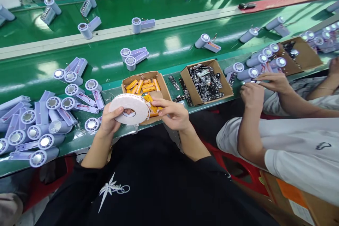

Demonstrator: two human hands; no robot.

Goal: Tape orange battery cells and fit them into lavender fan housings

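My left hand (pixel 110 119) is closed on a wide, flat roll of white tape (pixel 137 107), thumb near its core hole. A loose strip hangs below the roll. My right hand (pixel 173 112) pinches an orange battery (pixel 149 101) at the roll's right edge; whether tape sticks to it I cannot tell. Both hands are over the near side of a cardboard box (pixel 165 91) with several orange batteries (pixel 143 86) in it. Lilac fan housings (pixel 69 103), round heads with flat handles, lie in a heap to the left.
A second cardboard box (pixel 227 86) holds black circuit boards (pixel 205 81), and some boards lie beside it. Further right, a co-worker's hands (pixel 261 86) handle a small part. Green conveyor belts (pixel 169 54) behind carry scattered lilac housings (pixel 131 58).
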